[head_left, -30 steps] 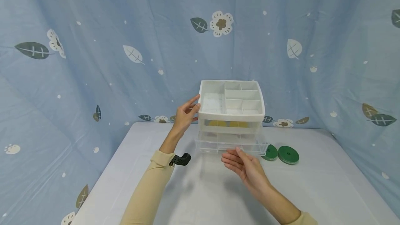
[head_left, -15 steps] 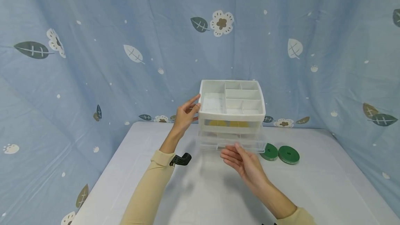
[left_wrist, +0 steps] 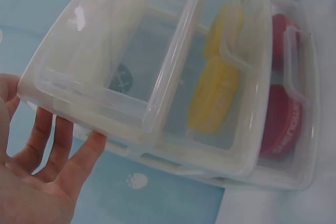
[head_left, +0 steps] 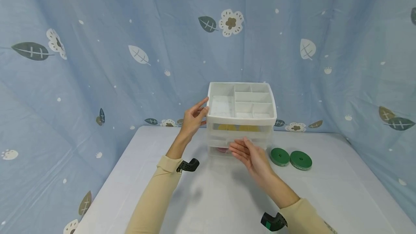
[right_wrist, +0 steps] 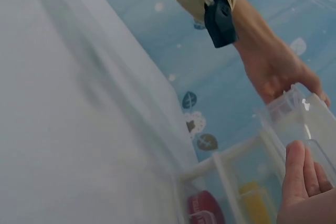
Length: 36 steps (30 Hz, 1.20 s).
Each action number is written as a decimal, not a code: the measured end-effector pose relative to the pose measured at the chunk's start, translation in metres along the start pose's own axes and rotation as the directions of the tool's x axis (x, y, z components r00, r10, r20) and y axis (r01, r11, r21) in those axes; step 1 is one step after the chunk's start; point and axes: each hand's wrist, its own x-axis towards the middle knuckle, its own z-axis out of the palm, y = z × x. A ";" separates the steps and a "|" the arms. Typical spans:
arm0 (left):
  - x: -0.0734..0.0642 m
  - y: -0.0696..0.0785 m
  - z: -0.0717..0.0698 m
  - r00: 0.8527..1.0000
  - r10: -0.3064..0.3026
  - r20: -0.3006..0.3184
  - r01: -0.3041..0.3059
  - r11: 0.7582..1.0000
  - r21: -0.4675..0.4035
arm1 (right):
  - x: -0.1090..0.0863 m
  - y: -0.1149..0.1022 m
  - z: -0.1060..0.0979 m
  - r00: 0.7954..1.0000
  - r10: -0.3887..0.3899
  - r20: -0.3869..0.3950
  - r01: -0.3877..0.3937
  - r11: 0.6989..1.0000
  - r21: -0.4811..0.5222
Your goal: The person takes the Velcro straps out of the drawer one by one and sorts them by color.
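A white tabletop organizer (head_left: 240, 119) with clear drawers and a divided top tray stands at the back of the table. My left hand (head_left: 192, 118) rests its fingertips against the organizer's left side, near the top; in the left wrist view the fingers (left_wrist: 89, 150) are spread along that edge. In front of the drawers is my right hand (head_left: 251, 156), fingers straight and close together, the fingertips right at a drawer front. Yellow round pieces (left_wrist: 212, 95) lie inside one drawer and red round pieces (left_wrist: 281, 121) inside the drawer below.
Two flat green discs (head_left: 280, 156) with small centre holes lie on the white table (head_left: 334, 190) to the organizer's right. A blue patterned curtain (head_left: 175, 39) hangs behind and at both sides. Each wrist wears a black device (head_left: 274, 222).
The clear drawer that stuck out at the front has slid back into the organizer. My right hand has moved forward with it, fingers still straight. My left hand has stayed in place.
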 end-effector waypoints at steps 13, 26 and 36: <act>0.002 0.001 0.002 1.000 -0.003 0.006 0.003 1.000 0.008 | 0.023 -0.007 0.000 1.000 -0.018 0.001 0.018 1.000 0.010; 0.001 0.001 0.002 1.000 -0.002 0.012 0.002 1.000 -0.030 | 0.036 -0.009 0.004 0.999 -0.041 -0.020 0.042 0.998 0.042; 0.002 0.001 0.000 1.000 -0.012 0.006 0.012 1.000 -0.007 | 0.039 -0.007 0.004 0.999 -0.043 -0.016 0.043 0.998 0.035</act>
